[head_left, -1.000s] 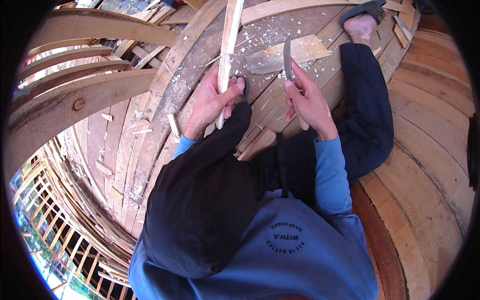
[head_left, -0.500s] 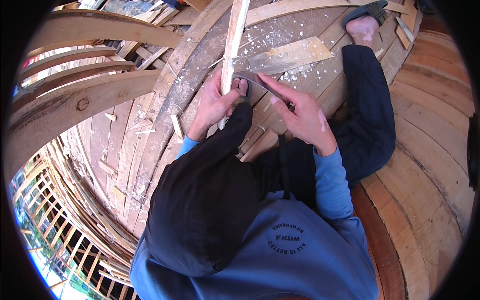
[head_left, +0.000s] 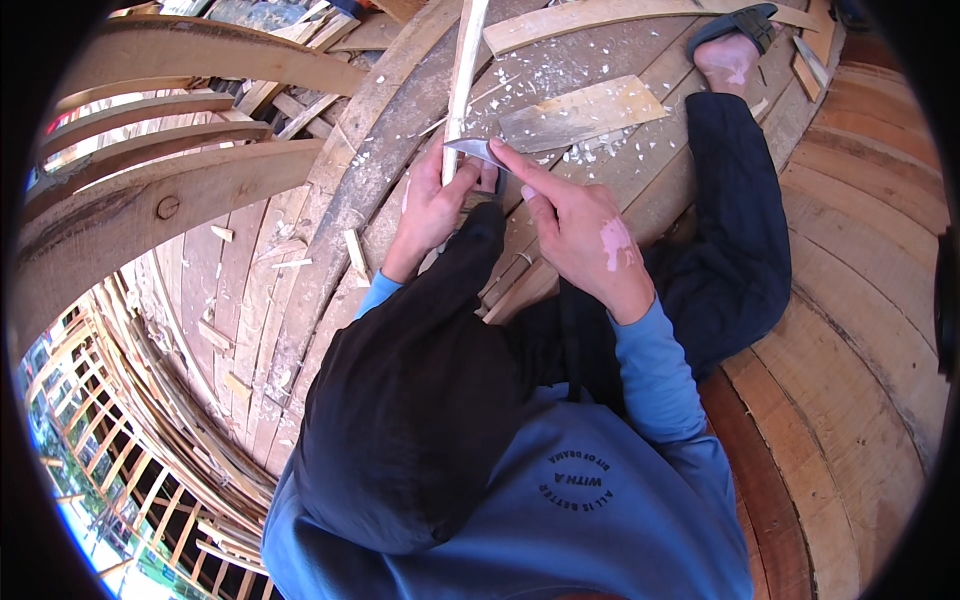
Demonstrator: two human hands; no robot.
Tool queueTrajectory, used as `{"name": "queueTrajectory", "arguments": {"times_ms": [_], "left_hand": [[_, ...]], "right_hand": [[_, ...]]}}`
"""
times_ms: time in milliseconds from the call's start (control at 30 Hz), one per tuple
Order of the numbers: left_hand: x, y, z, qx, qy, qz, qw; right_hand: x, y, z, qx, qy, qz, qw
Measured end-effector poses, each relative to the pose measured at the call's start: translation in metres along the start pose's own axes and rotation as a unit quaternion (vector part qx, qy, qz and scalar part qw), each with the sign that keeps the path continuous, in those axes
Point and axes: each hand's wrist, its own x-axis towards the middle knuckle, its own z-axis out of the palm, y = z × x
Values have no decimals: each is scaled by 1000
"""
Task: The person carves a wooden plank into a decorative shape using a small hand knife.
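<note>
Wood shavings [head_left: 590, 150] are scattered over the curved planking [head_left: 330, 250] where the work is being done. A pale wooden strip [head_left: 462, 80] is gripped near its lower end by the left hand [head_left: 435, 205], the fingers wrapped shut around it, and is held nearly upright, running up toward the top edge of the view. A knife [head_left: 478, 150] is held in the right hand [head_left: 580, 230], closed on the handle with the forefinger stretched along the blade's back. A second ago the blade was carried upright and apart from the strip; half a second ago it was being swung across; now it is laid flat against the strip just above the left hand. From this a fresh paring cut is judged to be starting. The handle is hidden by the fingers, so its shape cannot be told. A loose board [head_left: 585, 110] lies beyond the hands, and a sandalled foot [head_left: 730, 50] is seen at upper right.
</note>
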Motion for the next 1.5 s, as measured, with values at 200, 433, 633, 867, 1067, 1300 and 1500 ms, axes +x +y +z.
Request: {"name": "queueTrajectory", "arguments": {"times_ms": [200,433,633,867,1067,1300,1500], "left_hand": [[-1,0,-5,154,7,-24,988],[-5,11,-1,137,40,2,990],[-5,6,-4,186,20,11,982],[-6,6,-2,198,11,62,978],[-9,3,-4,277,12,82,957],[-10,10,0,265,8,82,961],[-12,-3,-1,283,37,45,957]], "right_hand": [[3,8,8,33,16,-30,999],[5,7,3,4,-10,-37,999],[2,7,1,6,-9,-37,999],[1,1,-14,-47,-72,-2,996],[-1,15,-13,-99,-63,-36,992],[-2,20,16,-46,4,-27,999],[2,24,37,-81,47,-14,996]]}}
